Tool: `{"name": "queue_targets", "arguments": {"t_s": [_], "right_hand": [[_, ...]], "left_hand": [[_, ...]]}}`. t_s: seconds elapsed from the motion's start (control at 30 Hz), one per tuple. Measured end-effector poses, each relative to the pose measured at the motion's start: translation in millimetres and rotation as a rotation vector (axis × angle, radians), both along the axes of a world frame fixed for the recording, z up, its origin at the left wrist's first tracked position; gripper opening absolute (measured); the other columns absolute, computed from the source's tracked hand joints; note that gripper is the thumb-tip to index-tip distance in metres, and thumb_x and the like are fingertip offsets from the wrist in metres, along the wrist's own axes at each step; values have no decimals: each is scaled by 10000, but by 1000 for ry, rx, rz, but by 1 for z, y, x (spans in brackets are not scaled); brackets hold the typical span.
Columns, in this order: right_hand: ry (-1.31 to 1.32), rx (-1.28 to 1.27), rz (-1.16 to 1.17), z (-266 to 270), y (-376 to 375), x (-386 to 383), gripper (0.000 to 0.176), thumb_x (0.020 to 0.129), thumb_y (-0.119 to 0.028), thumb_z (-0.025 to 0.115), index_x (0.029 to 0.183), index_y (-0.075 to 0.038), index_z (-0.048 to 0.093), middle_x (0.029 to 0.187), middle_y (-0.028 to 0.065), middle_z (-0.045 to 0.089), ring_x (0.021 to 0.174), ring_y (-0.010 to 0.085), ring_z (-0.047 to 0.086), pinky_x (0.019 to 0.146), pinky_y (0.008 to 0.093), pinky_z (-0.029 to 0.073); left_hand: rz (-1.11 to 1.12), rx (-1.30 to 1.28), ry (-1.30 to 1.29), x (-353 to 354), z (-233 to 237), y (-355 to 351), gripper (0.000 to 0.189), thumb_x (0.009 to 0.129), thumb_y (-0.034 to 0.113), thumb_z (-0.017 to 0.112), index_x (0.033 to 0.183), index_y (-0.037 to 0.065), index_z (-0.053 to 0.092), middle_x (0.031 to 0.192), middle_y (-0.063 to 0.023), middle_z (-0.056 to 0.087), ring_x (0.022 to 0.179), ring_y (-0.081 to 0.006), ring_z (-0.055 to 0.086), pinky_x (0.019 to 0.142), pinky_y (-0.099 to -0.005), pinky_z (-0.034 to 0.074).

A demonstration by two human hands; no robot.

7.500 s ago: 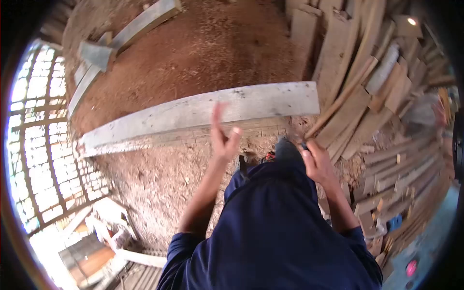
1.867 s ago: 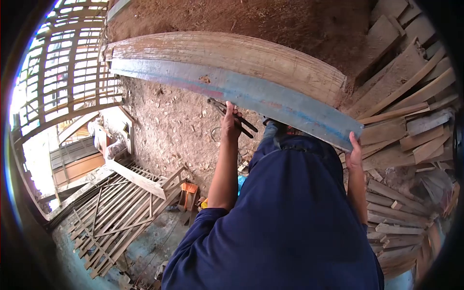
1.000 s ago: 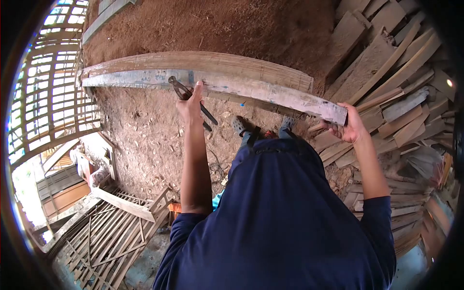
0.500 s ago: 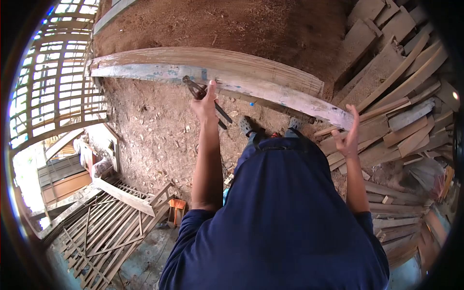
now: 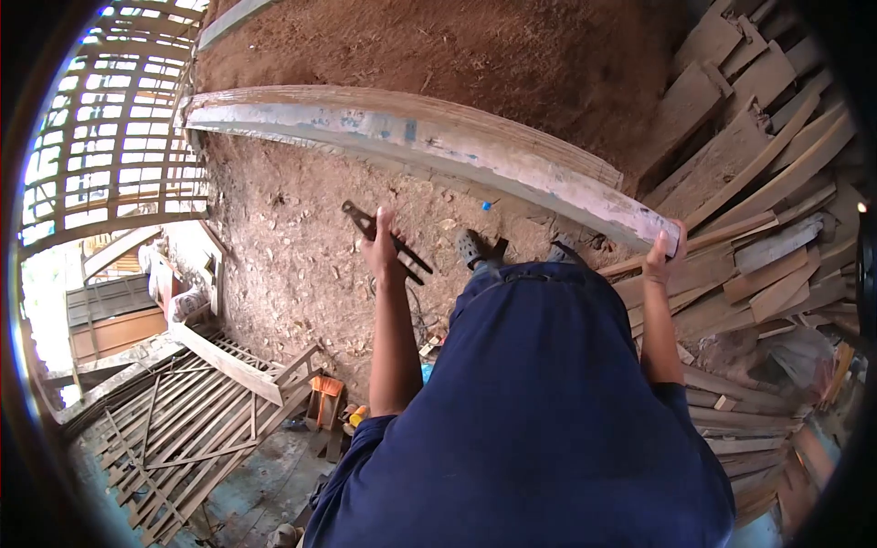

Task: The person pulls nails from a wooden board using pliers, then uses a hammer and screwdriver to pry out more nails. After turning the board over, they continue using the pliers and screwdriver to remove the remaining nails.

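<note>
A pair of dark metal pincers (image 5: 413, 260) is in my left hand (image 5: 382, 248), whose fingers are wrapped round it over the dirt floor. The jaws point up and left, the handles down and right. My right hand (image 5: 664, 254) grips the near right end of a long beam (image 5: 512, 171), thumb on the near side and fingers partly hidden behind the end. Worn white and blue paint covers the beam's side, and its top is grooved bare wood.
Wooden boards (image 5: 786, 183) are heaped along the right side. A slatted wooden frame (image 5: 206, 411) lies at the lower left, near an orange dustpan (image 5: 324, 393). A lattice wall (image 5: 114, 137) stands at the left. A small blue object (image 5: 486, 206) lies near my shoes (image 5: 470, 247).
My left hand has moved down from the beam with the pincers. My right hand, open before, has closed on the beam's end.
</note>
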State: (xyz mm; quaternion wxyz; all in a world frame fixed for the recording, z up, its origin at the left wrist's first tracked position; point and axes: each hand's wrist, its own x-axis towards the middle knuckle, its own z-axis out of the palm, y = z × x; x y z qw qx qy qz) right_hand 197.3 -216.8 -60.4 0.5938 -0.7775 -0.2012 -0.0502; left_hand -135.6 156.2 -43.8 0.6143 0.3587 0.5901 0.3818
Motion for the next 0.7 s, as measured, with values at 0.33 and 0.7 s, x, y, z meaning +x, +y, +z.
{"name": "queue_targets", "arguments": {"t_s": [0.33, 0.7], "right_hand": [[1006, -360, -254, 13, 12, 31, 978, 842, -680, 624, 1314, 173, 547, 1380, 275, 570, 1263, 359, 550, 1046, 406, 427], [-156, -708, -31, 85, 69, 30, 540, 928, -445, 662, 1305, -65, 595, 1305, 191, 608, 1256, 380, 544, 1049, 514, 437]], "left_hand": [[51, -11, 202, -41, 9, -17, 416, 906, 393, 776, 1125, 66, 641, 1109, -99, 732, 733, -117, 598, 601, -277, 496], [-33, -96, 287, -60, -3, -41, 485, 917, 418, 760, 1199, 45, 630, 1111, -78, 737, 740, -131, 590, 633, -284, 518]]}}
